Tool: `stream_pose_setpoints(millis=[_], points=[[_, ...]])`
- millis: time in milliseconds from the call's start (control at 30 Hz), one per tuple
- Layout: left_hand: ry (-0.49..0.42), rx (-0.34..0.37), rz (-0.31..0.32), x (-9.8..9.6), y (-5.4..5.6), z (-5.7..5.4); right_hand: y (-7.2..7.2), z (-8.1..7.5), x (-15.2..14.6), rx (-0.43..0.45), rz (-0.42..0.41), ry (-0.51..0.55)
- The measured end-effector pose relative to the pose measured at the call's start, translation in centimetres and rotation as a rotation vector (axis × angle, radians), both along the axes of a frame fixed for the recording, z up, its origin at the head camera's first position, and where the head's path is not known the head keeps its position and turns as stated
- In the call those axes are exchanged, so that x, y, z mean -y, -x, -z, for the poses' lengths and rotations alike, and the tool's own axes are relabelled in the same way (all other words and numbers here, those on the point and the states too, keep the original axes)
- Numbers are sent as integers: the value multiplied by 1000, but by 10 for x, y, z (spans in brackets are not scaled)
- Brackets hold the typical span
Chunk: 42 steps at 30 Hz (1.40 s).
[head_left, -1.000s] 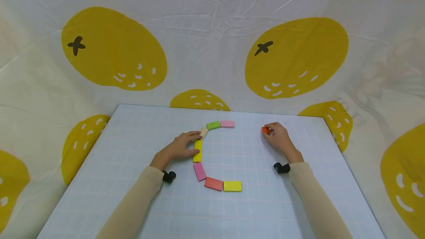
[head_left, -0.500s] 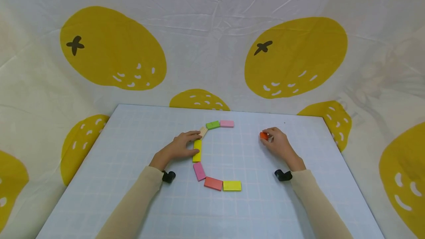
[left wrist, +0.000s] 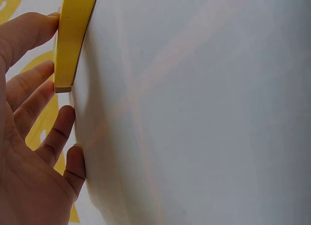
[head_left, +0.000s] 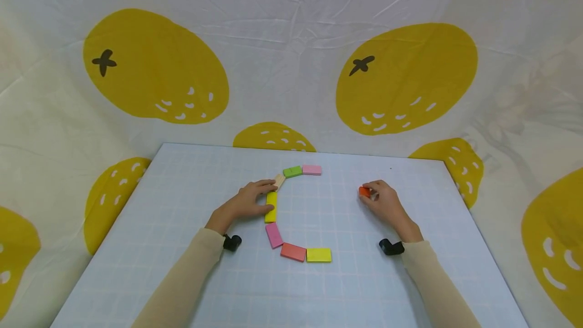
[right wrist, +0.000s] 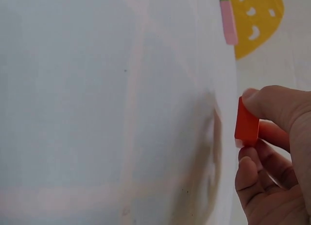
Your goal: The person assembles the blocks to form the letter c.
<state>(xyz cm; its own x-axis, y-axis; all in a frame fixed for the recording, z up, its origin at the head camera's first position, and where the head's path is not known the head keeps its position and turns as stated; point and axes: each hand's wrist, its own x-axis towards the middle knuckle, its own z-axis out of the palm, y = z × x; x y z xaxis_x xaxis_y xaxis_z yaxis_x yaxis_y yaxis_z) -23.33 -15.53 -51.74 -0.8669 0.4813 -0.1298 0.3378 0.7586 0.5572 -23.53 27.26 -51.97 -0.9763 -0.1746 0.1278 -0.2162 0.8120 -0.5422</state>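
Note:
My right hand (head_left: 384, 204) pinches a small red-orange block (head_left: 364, 192) between thumb and fingers, over the right part of the table. In the right wrist view the red-orange block (right wrist: 248, 122) stands out against the pale cloth behind. My left hand (head_left: 246, 200) rests beside a yellow block (head_left: 271, 211), its thumb touching that block and its fingertips reaching the plain wooden block (head_left: 280, 181). The left wrist view has the thumb against the yellow block (left wrist: 75, 38), the other fingers loosely extended.
Flat blocks lie in an open curve: a green one (head_left: 292, 171) and a light pink one (head_left: 311, 170) at the far end, then a darker pink block (head_left: 274, 235), a coral block (head_left: 293, 252) and another yellow block (head_left: 319, 255) nearer. Fruit-printed cloth (head_left: 282, 65) hangs behind the white table (head_left: 355, 297).
My right hand has come a little nearer to me with the red-orange block still pinched. My left hand and the row of blocks stay where they were.

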Motion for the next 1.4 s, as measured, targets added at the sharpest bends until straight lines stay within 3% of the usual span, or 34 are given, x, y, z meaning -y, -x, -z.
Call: stream_pose_setpoints(millis=[433,967,1400], points=[[3,5,-2,-1,2,3,-24,2,-9,-28,-46,30],[3,15,-5,-1,2,3,-56,1,0,-32,-20,29],[2,18,-14,-1,3,1,-75,14,11,-34,-71,50]])
